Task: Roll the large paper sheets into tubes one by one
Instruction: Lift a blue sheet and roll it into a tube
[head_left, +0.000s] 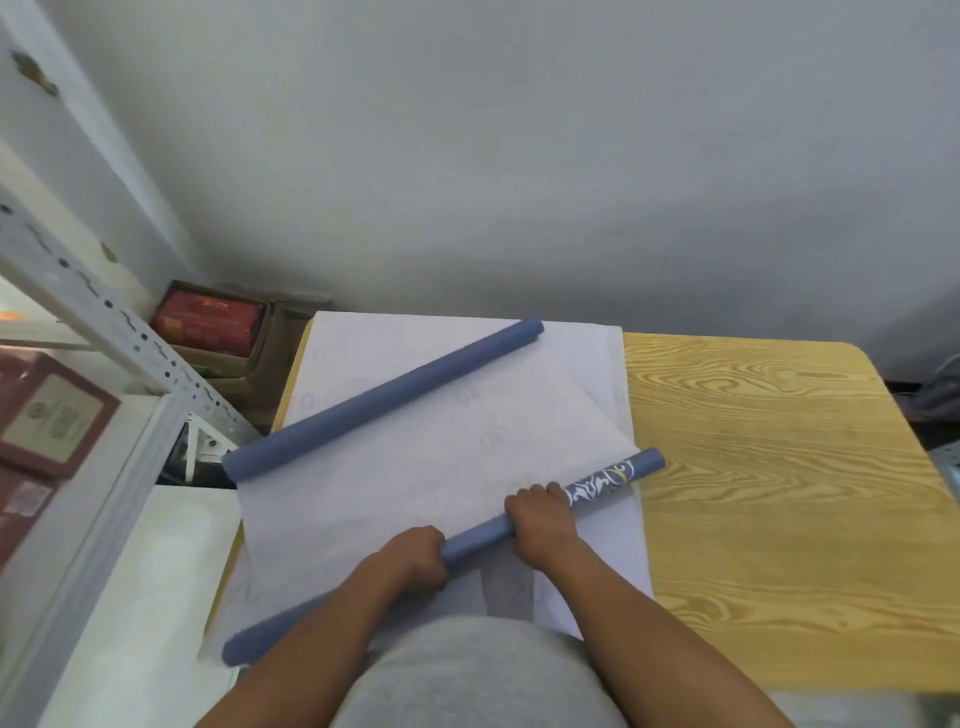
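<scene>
Your left hand (415, 556) is curled over the near blue tube (478, 535), fingers wrapped round it near its middle. Your right hand (540, 512) grips the same tube a little further along, fingers folded over the top, just beside the stretch where a white and yellow pattern shows on the blue. The tube lies slantwise across the white paper sheets (441, 457), its right end reaching just past their edge onto the wooden table (769, 467), its left end near the sheets' front left corner. A second blue tube (384, 400) lies on the sheets further from you, roughly parallel, well apart from both hands. To the left stands a metal shelf (104, 322) with red boxes (208, 322).
</scene>
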